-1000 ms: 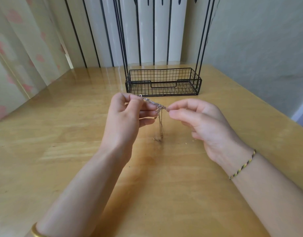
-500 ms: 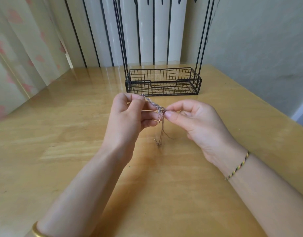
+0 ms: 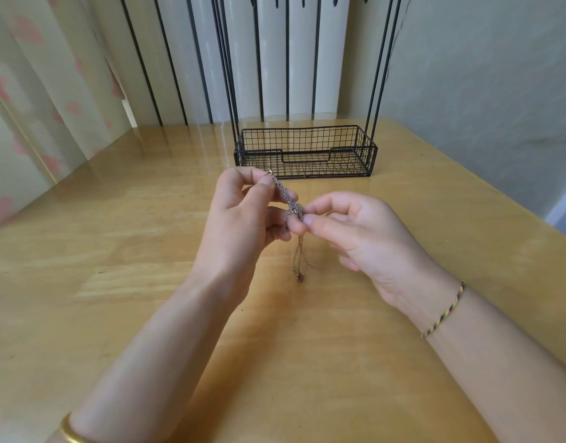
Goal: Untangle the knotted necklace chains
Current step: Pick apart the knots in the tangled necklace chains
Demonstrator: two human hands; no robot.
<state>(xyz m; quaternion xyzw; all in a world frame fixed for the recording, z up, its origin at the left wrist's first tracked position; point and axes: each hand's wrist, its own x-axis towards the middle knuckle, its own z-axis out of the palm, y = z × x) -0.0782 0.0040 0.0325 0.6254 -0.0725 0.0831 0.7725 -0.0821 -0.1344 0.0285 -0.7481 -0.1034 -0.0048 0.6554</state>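
Knotted chains (image 3: 293,204) stretch pinched between left hand (image 3: 240,215) and right hand (image 3: 355,231).

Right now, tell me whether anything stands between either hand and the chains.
Nothing visible does. The left hand pinches the chains at their upper end; the right hand pinches them lower, at the tangle. Loose ends hang free below.

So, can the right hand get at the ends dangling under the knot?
Probably yes, once it lets go: the right hand pinches the knot. The ends hang just below it with nothing between, and the left hand holds the chain at its top.
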